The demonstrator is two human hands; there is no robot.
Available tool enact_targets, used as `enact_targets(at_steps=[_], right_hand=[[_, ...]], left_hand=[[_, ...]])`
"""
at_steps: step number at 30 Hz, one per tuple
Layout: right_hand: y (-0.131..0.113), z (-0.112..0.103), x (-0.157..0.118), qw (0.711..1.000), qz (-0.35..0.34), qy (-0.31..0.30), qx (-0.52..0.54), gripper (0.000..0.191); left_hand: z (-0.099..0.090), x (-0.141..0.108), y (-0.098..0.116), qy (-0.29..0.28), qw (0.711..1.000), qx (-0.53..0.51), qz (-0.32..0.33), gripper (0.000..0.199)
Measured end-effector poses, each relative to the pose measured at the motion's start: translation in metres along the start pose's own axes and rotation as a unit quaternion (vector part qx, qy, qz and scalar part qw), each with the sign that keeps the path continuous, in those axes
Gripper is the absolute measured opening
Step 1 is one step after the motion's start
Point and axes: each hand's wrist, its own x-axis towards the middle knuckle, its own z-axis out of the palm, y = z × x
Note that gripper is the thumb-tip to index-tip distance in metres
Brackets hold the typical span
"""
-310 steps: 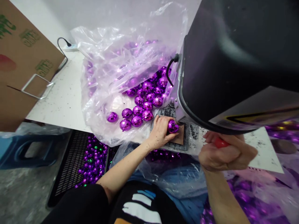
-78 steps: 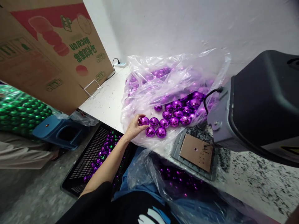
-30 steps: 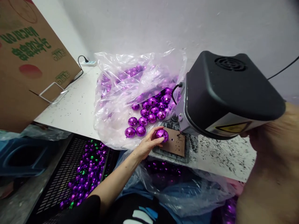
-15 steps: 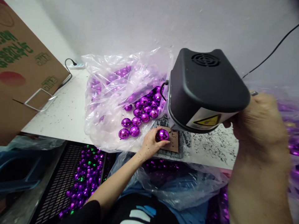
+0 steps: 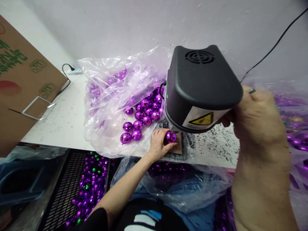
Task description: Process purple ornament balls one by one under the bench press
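My left hand [image 5: 159, 143] has its thumb and fingers around a shiny purple faceted ball [image 5: 171, 137], over a brown board [image 5: 177, 147] on a dark mat. At the right, my right hand [image 5: 250, 118] grips a black device [image 5: 202, 86] with a round vent and a yellow warning label; its handle is mostly hidden. The device hangs just above and right of the ball. Beside my left hand, several purple balls [image 5: 136, 134] lie at the mouth of a clear plastic bag [image 5: 96, 134] that holds more.
A cardboard box [image 5: 21, 96] stands at the left, near a power strip [image 5: 75, 71]. Below the white table [image 5: 55, 128] is a black crate [image 5: 57, 192] with purple and green pieces. Dark flecks cover the tabletop at right. Another clear bag hangs at the front edge.
The view has shifted slightly. The device and my right hand appear further left, and my left hand and its ball slightly right, so the ball is nearer the device's lower end.
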Motion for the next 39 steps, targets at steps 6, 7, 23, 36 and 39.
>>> enact_targets(at_steps=[6, 7, 23, 36, 39], right_hand=[[-0.005, -0.007, -0.035, 0.992, 0.003, -0.004, -0.127, 0.037], [-0.005, -0.006, -0.046, 0.987, -0.003, -0.003, -0.162, 0.034], [0.052, 0.016, -0.095, 0.944, -0.242, 0.132, -0.183, 0.003], [0.084, 0.032, -0.1, 0.942, -0.25, 0.198, -0.106, 0.016], [0.084, 0.031, -0.101, 0.945, -0.251, 0.183, -0.105, 0.015]], left_hand=[[-0.003, -0.003, 0.007, -0.016, 0.999, 0.014, -0.025, 0.05], [-0.003, -0.004, 0.009, -0.014, 0.999, 0.015, -0.03, 0.048], [0.003, -0.009, 0.01, 0.012, 0.999, 0.037, -0.035, 0.046], [0.001, -0.008, 0.012, 0.0, 0.998, 0.037, -0.044, 0.046], [0.001, -0.009, 0.011, -0.004, 0.999, 0.035, -0.039, 0.046]])
